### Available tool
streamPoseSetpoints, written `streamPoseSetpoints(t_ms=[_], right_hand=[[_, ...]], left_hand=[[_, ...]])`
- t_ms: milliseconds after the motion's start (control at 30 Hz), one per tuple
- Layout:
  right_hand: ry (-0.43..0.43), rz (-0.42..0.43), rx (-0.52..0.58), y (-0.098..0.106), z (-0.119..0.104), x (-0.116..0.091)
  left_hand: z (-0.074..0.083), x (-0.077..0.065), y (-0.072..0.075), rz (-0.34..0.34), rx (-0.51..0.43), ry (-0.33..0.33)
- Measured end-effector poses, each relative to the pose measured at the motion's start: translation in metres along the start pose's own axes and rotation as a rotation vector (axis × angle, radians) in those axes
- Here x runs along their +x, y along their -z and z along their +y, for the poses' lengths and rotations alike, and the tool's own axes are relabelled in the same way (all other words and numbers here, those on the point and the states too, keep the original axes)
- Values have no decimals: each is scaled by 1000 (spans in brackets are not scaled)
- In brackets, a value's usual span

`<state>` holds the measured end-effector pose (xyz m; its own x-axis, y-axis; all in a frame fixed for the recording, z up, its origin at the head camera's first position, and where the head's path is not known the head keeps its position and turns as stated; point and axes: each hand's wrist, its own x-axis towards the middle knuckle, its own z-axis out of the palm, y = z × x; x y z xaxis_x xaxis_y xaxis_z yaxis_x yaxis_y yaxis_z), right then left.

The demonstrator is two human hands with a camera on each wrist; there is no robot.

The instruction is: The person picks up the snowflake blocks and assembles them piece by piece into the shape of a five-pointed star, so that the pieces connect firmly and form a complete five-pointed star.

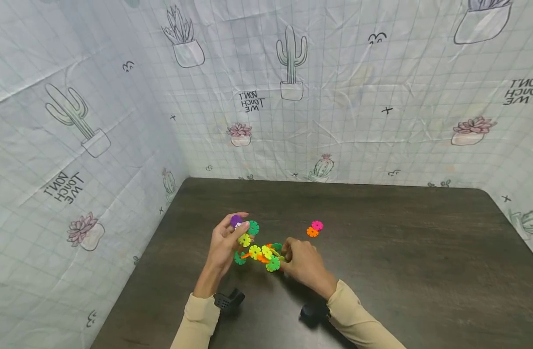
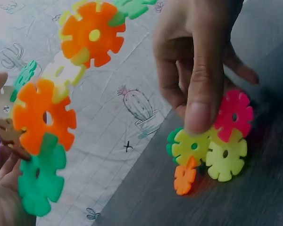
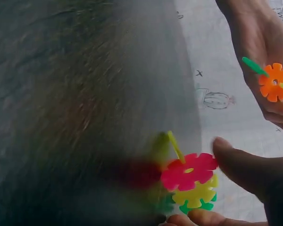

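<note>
My left hand [image 1: 221, 247] holds up a curving chain of slotted plastic flower discs [image 1: 255, 252] in green, yellow and orange. A purple disc [image 1: 236, 221] and a green disc [image 1: 253, 228] show by its fingers. In the left wrist view, an orange disc [image 2: 45, 116] and a green disc [image 2: 41, 176] hang interlocked beside the palm. At the chain's right end, my right hand [image 1: 307, 263] pinches a cluster of joined discs between thumb and fingers. The right wrist view shows a pink disc [image 3: 188, 172] over a yellow disc [image 3: 195, 194] in that grip.
A loose pink disc [image 1: 317, 226] and an orange disc [image 1: 312, 232] lie together on the dark wooden table [image 1: 401, 252], beyond my right hand. A cactus-print cloth [image 1: 336, 106] hangs behind the table and along its sides. Both wrists wear black devices.
</note>
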<state>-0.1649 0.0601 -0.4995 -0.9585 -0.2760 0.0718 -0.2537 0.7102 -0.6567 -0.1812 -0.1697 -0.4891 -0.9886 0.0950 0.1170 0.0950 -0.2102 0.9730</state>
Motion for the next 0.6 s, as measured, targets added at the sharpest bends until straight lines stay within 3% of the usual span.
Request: streamPoseSetpoints(t_ms=[233, 433, 600], right_hand=[[61, -43, 7, 3, 5, -6], [151, -62, -80, 17, 17, -8], [106, -45, -104, 34, 26, -8]], left_hand=[[-7, -1, -7, -2, 48, 49], [-9, -3, -13, -42, 74, 62], [-12, -6, -19, -75, 74, 70]])
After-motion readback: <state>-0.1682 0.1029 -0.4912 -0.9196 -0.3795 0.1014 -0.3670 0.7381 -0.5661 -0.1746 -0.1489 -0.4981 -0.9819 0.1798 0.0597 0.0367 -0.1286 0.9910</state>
